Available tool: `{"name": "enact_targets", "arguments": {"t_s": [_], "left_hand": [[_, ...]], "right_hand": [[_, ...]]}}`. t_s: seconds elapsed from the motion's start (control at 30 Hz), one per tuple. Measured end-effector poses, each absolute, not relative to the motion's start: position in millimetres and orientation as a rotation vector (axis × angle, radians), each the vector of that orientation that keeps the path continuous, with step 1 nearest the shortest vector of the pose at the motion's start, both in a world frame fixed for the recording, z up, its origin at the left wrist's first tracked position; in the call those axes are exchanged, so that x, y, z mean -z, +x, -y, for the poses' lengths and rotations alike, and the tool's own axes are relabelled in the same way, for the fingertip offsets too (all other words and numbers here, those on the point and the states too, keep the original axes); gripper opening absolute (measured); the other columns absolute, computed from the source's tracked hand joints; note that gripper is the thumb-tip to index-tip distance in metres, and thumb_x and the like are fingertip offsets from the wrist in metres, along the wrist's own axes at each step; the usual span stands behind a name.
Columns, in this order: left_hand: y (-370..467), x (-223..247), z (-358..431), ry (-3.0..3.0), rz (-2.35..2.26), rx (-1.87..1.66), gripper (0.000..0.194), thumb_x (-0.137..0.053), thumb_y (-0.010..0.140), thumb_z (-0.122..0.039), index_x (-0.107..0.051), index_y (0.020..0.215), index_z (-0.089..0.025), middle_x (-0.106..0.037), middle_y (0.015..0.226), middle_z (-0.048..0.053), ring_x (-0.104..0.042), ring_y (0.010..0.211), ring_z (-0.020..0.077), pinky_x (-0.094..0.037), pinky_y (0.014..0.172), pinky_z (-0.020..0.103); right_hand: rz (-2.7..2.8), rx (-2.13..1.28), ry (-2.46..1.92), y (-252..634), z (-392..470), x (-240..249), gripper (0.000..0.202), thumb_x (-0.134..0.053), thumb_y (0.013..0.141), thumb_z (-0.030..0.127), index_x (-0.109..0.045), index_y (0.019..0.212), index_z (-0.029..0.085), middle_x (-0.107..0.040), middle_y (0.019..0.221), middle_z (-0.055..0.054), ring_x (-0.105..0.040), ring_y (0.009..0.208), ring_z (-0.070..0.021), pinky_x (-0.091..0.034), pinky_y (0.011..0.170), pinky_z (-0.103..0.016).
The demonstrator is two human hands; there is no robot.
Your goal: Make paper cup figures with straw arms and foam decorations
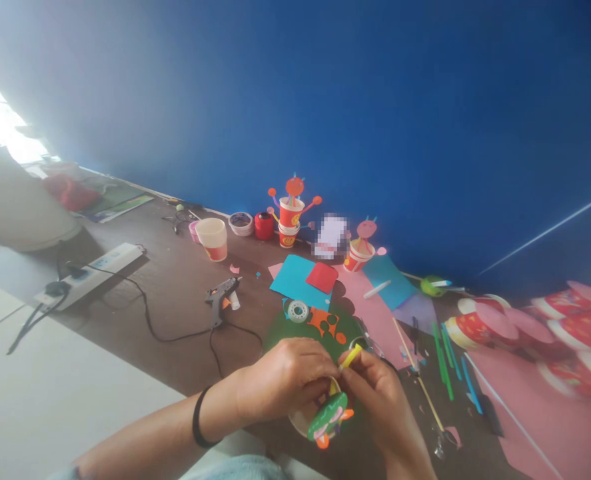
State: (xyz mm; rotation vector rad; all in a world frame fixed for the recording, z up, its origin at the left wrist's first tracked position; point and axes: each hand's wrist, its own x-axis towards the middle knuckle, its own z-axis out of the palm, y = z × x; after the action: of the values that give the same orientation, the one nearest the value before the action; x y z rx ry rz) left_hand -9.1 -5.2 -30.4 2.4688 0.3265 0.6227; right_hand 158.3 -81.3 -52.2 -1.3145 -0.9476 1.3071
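My left hand [288,380] is closed at the rim of a paper cup [300,423], near the front edge of the brown table. A green paper piece [328,415] with pink and orange parts stands out from the cup. To its right, my right hand [375,387] pinches a yellow strip [351,357] between thumb and fingers, close above the cup. The strip's lower end lies by my left fingertips; whether they touch it is unclear. My left fingers partly hide the cup.
A glue gun [221,297] with its cord lies left of centre, near a power strip [95,273]. Coloured paper sheets [295,280] and decorated cups [360,255] are behind my hands. Green sticks [442,360], scissors [442,443] and red cups [480,327] are at the right.
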Motion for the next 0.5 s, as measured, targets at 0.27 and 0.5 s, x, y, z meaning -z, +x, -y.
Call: {"name": "enact_targets", "arguments": {"t_s": [0.27,0.5], "left_hand": [[-7.4,31.8,7.9,2.127,-0.741,-0.528,0.019,-0.060,0.070,-0.011,-0.062,0.088,-0.018,-0.066,0.082,0.000,-0.061,0.069,0.0115,-0.046,0.067,0.019],[-6.6,35.3,9.6,1.995,-0.848,-0.499,0.019,-0.060,0.069,-0.011,-0.064,0.086,-0.019,-0.068,0.080,-0.002,-0.061,0.068,0.0115,-0.046,0.069,0.020]], "right_hand": [[1.043,-1.241,-1.335,158.3,80.9,53.0,0.023,-0.064,0.077,0.039,-0.059,0.072,0.017,-0.049,0.061,0.003,-0.045,0.056,-0.0108,-0.035,0.051,-0.020],[1.222,-1.114,-1.304,160.6,80.4,45.2,0.017,-0.060,0.082,0.032,-0.060,0.071,0.019,-0.052,0.074,0.000,-0.051,0.073,-0.0147,-0.039,0.066,-0.024]]}}
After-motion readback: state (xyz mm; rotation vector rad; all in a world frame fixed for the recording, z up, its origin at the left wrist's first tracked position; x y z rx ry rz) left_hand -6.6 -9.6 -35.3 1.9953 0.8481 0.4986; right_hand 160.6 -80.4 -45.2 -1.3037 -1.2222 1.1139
